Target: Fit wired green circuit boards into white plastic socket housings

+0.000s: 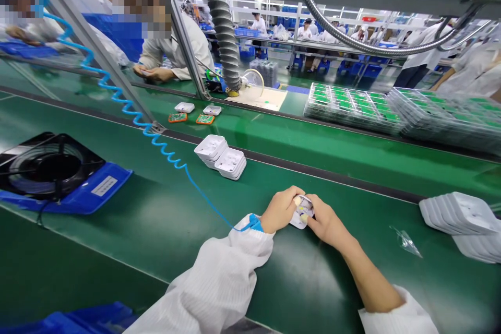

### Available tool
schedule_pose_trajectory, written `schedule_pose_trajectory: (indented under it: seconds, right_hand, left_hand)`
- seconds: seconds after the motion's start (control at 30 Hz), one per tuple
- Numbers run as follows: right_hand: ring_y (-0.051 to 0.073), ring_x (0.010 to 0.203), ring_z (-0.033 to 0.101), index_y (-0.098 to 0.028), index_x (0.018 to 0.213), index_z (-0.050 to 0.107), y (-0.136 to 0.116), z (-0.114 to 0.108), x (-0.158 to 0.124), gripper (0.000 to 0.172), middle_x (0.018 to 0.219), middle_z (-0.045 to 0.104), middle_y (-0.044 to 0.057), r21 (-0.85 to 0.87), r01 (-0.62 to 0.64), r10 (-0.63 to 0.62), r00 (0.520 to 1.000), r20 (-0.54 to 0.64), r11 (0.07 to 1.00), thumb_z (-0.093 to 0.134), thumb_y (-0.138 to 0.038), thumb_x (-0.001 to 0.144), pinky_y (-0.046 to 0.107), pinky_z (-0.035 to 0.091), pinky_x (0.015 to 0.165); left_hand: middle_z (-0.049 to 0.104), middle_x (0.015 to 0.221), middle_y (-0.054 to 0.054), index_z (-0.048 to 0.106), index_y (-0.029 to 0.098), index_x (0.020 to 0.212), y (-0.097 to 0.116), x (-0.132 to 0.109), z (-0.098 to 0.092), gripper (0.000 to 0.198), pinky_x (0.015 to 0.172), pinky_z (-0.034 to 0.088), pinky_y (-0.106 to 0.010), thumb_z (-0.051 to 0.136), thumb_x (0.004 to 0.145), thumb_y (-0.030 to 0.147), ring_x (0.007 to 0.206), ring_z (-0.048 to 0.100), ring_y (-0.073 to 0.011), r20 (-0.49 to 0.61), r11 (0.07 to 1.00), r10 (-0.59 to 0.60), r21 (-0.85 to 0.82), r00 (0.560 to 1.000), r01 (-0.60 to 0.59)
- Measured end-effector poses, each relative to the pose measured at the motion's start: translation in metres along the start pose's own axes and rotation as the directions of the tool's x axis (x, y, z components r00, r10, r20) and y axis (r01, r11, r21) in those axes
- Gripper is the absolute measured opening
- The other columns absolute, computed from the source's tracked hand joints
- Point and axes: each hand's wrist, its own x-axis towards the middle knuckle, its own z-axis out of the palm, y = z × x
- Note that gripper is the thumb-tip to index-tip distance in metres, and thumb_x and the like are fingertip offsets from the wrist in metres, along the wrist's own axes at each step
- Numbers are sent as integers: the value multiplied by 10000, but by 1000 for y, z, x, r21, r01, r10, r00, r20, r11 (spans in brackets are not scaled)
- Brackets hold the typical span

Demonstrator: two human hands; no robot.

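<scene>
Between my two hands, low over the green bench, is a small white plastic housing point(299, 221) with its hollow side facing me. My left hand point(281, 210) grips its left edge, the thumb pressing inside; a blue wrist strap point(254, 223) circles that wrist. From the right, my right hand point(324, 222) holds the other edge, its thumb on the inner face too. Pale covers show on the thumb tips. Small details inside the housing are too fine to make out. Further up the bench sit two short stacks of similar white housings point(230, 160).
More white housings point(465, 214) are stacked at the right, beside a small clear plastic bag point(407, 242). A black fan point(58, 164) lies on a blue bin at the left. A coiled blue cord point(129, 107) crosses the bench. Trays of green circuit boards point(348, 104) stand behind.
</scene>
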Motion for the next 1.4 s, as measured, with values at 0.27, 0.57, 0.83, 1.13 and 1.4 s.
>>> schedule_pose_trajectory:
  seconds: [0.27, 0.57, 0.83, 1.13, 1.4]
  right_hand:
    - [152, 687, 507, -198, 949, 441, -1, 10, 0, 226, 806, 561, 11, 33, -128, 130, 989, -76, 991, 477, -165, 727, 254, 355, 607]
    - [214, 759, 596, -128, 968, 544, 53, -78, 62, 341, 919, 636, 120, 455, -379, 491, 857, -156, 806, 569, -339, 701, 303, 453, 604]
    - [246, 1008, 566, -148, 1178, 488, 55, -42, 51, 474, 1180, 537, 152, 93, -181, 203, 881, -426, 979, 518, -381, 766, 372, 479, 777]
    - [235, 1010, 487, -163, 1068, 541, 24, 32, 24, 287, 1122, 567, 109, -249, 53, -132, 940, -314, 967, 405, -154, 816, 399, 408, 835]
    - [227, 986, 496, -179, 1040, 559, 25, 29, 25, 281, 1089, 583, 102, -237, 90, -168, 927, -336, 967, 400, -137, 812, 377, 405, 802]
  left_hand:
    - [648, 956, -2, 560, 208, 996, -1, 2, 7, 251, 758, 427, -252, 361, 849, 163, 855, 590, -148, -45, 999, -43, 32, 998, 44]
    - [606, 1035, -62, 522, 184, 1043, -18, 3, 5, 220, 817, 451, -322, 400, 873, 251, 893, 585, -172, -314, 992, -110, 29, 943, 126]
    - [576, 1039, -62, 518, 181, 1060, -18, 1, 8, 243, 800, 455, -317, 422, 837, 188, 908, 566, -175, -273, 990, -87, 82, 958, 114]
    - [587, 980, -51, 536, 180, 978, -17, -3, 26, 200, 835, 431, -322, 413, 824, 143, 907, 528, -177, -169, 986, -7, 166, 986, 35]
    - [577, 908, -39, 540, 187, 887, -17, -4, 33, 169, 814, 409, -329, 391, 830, 129, 862, 494, -184, -93, 967, 72, 250, 993, -46]
